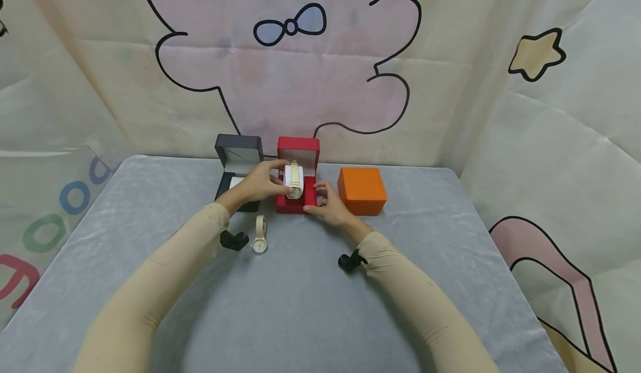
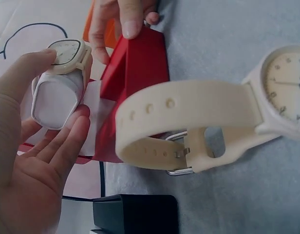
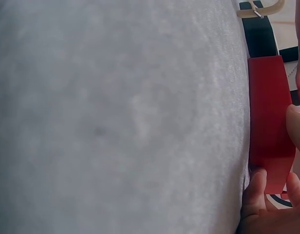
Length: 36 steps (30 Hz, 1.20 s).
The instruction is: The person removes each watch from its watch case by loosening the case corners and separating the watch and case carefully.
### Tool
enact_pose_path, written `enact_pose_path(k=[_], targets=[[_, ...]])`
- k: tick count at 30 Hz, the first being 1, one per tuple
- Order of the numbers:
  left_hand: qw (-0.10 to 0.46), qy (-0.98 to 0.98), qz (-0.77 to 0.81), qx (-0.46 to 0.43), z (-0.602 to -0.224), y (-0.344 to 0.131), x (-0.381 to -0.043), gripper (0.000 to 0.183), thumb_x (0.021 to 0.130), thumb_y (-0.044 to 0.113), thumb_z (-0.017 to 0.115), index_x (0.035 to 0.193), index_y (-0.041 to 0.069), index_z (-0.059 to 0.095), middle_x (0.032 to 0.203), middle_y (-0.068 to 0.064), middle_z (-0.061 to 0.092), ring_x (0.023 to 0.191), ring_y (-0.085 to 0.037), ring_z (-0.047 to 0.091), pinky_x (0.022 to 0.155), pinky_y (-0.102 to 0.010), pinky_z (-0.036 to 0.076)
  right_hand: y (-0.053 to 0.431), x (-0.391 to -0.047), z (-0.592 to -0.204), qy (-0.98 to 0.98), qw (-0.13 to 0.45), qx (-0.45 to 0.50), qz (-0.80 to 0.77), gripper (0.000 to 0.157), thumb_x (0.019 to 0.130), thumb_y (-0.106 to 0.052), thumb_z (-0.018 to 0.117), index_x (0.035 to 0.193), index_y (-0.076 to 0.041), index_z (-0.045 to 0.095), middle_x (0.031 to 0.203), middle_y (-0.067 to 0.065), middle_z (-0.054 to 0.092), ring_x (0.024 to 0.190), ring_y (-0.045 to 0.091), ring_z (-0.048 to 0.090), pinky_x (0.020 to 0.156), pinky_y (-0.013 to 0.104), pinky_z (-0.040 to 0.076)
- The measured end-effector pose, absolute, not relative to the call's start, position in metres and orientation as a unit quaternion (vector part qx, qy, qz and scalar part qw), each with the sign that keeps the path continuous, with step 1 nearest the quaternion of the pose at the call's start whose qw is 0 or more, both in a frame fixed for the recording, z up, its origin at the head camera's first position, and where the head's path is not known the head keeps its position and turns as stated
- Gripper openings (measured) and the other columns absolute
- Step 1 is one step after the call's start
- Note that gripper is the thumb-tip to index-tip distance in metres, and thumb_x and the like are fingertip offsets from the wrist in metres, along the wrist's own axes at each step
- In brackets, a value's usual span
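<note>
A cream wristwatch is wrapped round a white watch cushion. My left hand holds cushion and watch between thumb and fingers, over the open red watch box. In the left wrist view the thumb lies on the watch's dial. My right hand grips the red box at its right front corner, thumb on the front and fingers along the side. A second cream wristwatch lies buckled on the table in front of the boxes, large in the left wrist view.
An open dark grey watch box with a white insert stands left of the red one, partly behind my left hand. A closed orange box stands to the right. Behind the grey cloth-covered table hangs a printed curtain.
</note>
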State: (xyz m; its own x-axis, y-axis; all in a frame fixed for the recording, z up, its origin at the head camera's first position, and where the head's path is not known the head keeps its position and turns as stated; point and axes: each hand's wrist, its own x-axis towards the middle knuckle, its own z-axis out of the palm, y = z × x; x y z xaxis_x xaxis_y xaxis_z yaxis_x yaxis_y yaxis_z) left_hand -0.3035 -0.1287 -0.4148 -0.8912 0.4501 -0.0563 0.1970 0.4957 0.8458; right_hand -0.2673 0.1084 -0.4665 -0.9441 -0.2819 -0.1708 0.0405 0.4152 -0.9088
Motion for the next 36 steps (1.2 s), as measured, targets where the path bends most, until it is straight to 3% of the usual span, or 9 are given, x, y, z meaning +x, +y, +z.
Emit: enact_pose_path(k=[7, 15, 26, 36], targets=[[0.130, 0.838, 0.499, 0.178, -0.410, -0.129, -0.295, 0.078, 0.086, 0.021, 0.080, 0.153, 0.012, 0.041, 0.144, -0.013, 0.048, 0.103, -0.026, 0.069, 0.082, -0.025, 0.056, 0.110, -0.268, -0.463, 0.827, 0.151, -0.073, -0.537, 0.060, 0.093, -0.012, 0.073, 0.140, -0.011, 0.035, 0.151, 0.022, 0.043, 0.091, 0.021, 0.054, 0.073, 0.021, 0.046], [0.130, 0.833, 0.511, 0.168, -0.408, -0.130, -0.287, 0.079, 0.087, 0.026, 0.080, 0.155, 0.016, 0.040, 0.144, -0.013, 0.051, 0.111, -0.029, 0.068, 0.091, -0.037, 0.057, 0.107, -0.265, -0.456, 0.833, 0.150, -0.057, -0.530, 0.061, 0.093, -0.014, 0.074, 0.141, -0.013, 0.036, 0.151, 0.019, 0.044, 0.093, 0.022, 0.055, 0.075, 0.021, 0.048], [0.113, 0.827, 0.528, 0.158, -0.410, -0.133, -0.278, 0.079, 0.088, 0.023, 0.080, 0.156, 0.018, 0.040, 0.132, -0.016, 0.058, 0.099, -0.025, 0.065, 0.077, -0.024, 0.052, 0.104, -0.260, -0.453, 0.861, 0.119, -0.060, -0.491, 0.058, 0.094, -0.018, 0.073, 0.142, -0.012, 0.042, 0.147, 0.019, 0.049, 0.093, 0.022, 0.057, 0.081, 0.025, 0.052], [0.122, 0.820, 0.538, 0.154, -0.409, -0.133, -0.268, 0.078, 0.088, 0.023, 0.080, 0.156, 0.020, 0.040, 0.145, -0.013, 0.050, 0.103, -0.027, 0.066, 0.083, -0.028, 0.055, 0.109, -0.255, -0.447, 0.864, 0.151, -0.072, -0.475, 0.057, 0.098, -0.027, 0.067, 0.147, -0.012, 0.043, 0.151, 0.018, 0.047, 0.123, 0.033, 0.055, 0.106, 0.045, 0.051]])
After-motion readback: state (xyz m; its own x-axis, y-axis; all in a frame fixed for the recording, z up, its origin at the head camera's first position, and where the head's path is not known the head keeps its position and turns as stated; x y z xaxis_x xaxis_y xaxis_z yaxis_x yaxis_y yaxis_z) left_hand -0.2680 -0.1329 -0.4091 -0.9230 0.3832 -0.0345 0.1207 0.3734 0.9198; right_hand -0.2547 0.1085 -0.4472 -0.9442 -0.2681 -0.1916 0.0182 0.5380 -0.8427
